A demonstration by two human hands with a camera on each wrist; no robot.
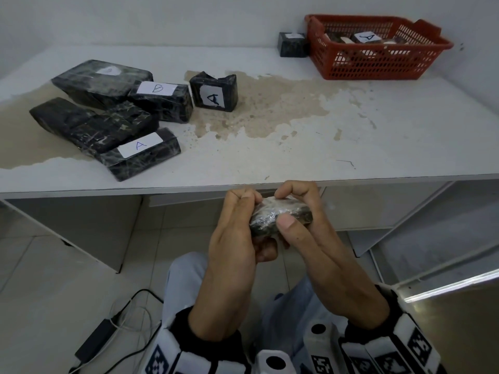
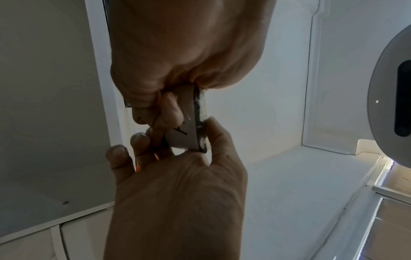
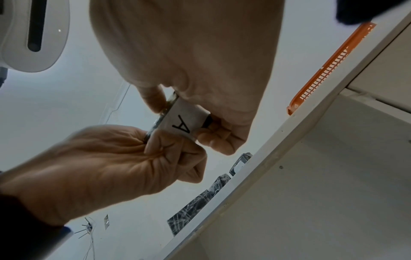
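Dark film-wrapped block (image 1: pixel 280 215), labelled A; left hand (image 1: pixel 234 240) and right hand (image 1: pixel 314 234) grips curl round it.

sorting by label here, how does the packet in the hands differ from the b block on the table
The held packet is marked A; the B block is marked B. The left hand and right hand grip the held packet in front of the table; the B block lies on the table. The held packet looks smaller than the B block. Both are dark, film-wrapped, white-labelled.
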